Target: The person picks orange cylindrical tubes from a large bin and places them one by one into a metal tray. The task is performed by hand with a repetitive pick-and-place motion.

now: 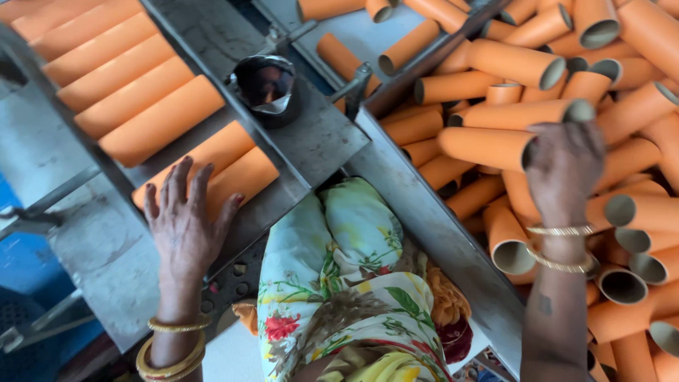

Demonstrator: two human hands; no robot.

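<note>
Fingers (185, 185) of left hand (185, 230) spread on the tube (244, 177), perhaps touching.

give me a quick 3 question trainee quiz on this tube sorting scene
1. True or false: the left hand rests on an orange tube lying in the sloped metal chute.
2. Which does the right hand grip? A) two tube ends in the loose pile B) the dark metal cup C) the floral cloth
3. Fill in: the tubes in the chute lie side by side in a ____, while those in the bin on the right are jumbled.

Key: 1 true; 2 A; 3 row
</note>
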